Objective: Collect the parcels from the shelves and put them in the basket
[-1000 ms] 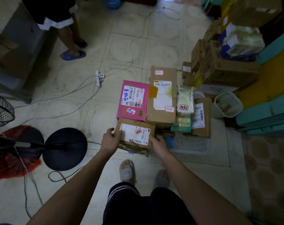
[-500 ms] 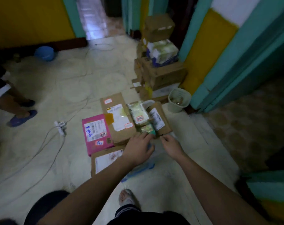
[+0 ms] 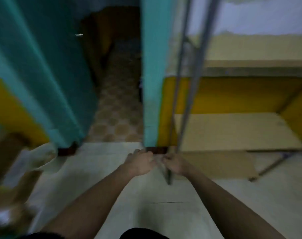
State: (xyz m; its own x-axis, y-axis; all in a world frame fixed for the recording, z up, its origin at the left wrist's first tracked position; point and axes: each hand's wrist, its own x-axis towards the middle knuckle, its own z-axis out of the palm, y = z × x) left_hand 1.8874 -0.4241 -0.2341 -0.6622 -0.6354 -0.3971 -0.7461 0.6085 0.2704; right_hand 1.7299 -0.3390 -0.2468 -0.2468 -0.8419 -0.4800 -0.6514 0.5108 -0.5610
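The frame is smeared by motion. My left hand (image 3: 139, 163) and my right hand (image 3: 175, 164) hang close together over the pale floor, fingers loosely curled, and I see nothing in either. Just beyond my right hand stands the front metal post (image 3: 183, 104) of a shelf rack. Its lower cardboard-lined shelf (image 3: 233, 130) and the shelf above (image 3: 250, 66) show no parcels. Blurred brown and white parcels (image 3: 17, 169) lie at the lower left. No basket is in view.
A teal door frame (image 3: 152, 83) and a teal wall panel (image 3: 43, 75) flank a dark doorway with a patterned floor (image 3: 117, 109). A flat sheet of cardboard (image 3: 224, 166) lies on the floor under the rack. Yellow wall shows behind the shelves.
The view has swung right from the parcels on the floor to the shelf rack. Both hands have left the parcels and now hover together near the rack's post.
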